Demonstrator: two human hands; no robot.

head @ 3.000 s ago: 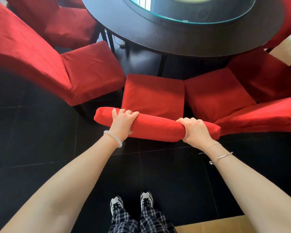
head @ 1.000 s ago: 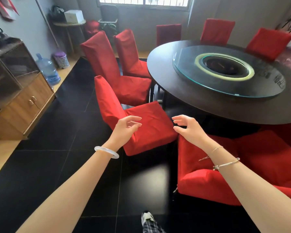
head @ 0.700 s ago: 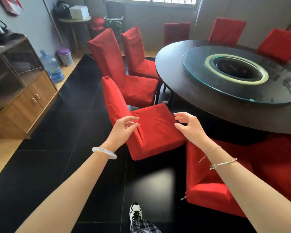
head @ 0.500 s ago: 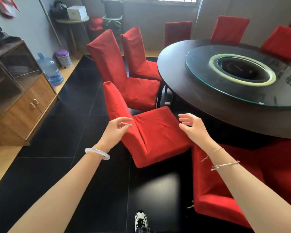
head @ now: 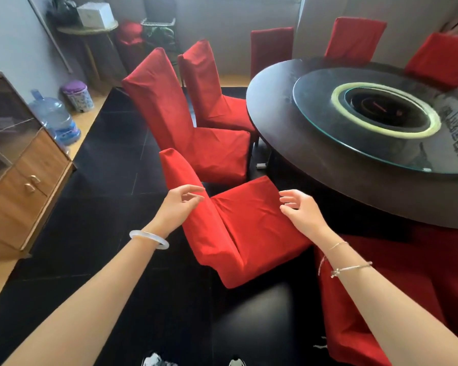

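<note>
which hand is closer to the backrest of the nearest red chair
Left. The left hand is at the edge of the backrest, touching or nearly touching it; the right hand is across the seat, over its table-side edge.

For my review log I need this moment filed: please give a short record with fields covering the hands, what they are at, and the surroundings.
Setting: dining room, dark tiled floor
Thing in hand: nearest red-covered chair, beside the round table
Left hand: open, holds nothing, by the chair's backrest; contact cannot be told
Right hand: open, holds nothing, over the seat's right edge
On table: glass turntable
Next chair: red-covered, behind the nearest one
Left side: wooden cabinet, water bottle
</note>
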